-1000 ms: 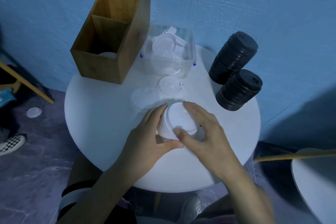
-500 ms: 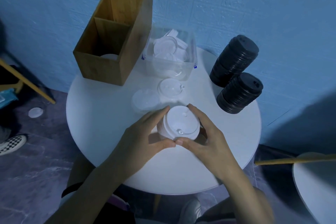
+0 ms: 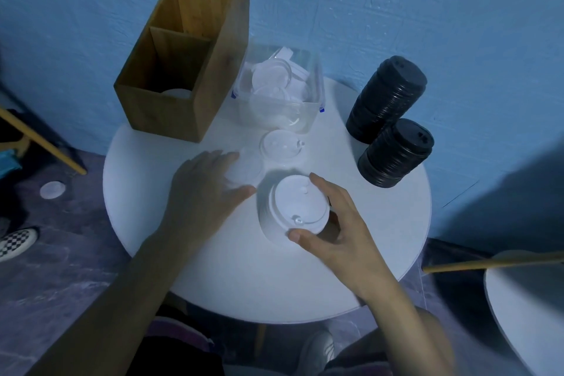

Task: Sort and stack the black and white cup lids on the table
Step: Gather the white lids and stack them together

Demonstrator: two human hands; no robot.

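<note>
Stack of white lids stands on the table, grasped by the right grip; left grip is released, fingers straight, just left.

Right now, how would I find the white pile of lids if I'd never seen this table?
Find the round white table. Near its middle, the right hand grips a short stack of white lids. The black stacks stand at the right edge, and the clear lid just behind lies alone; this one is white and piled.
</note>
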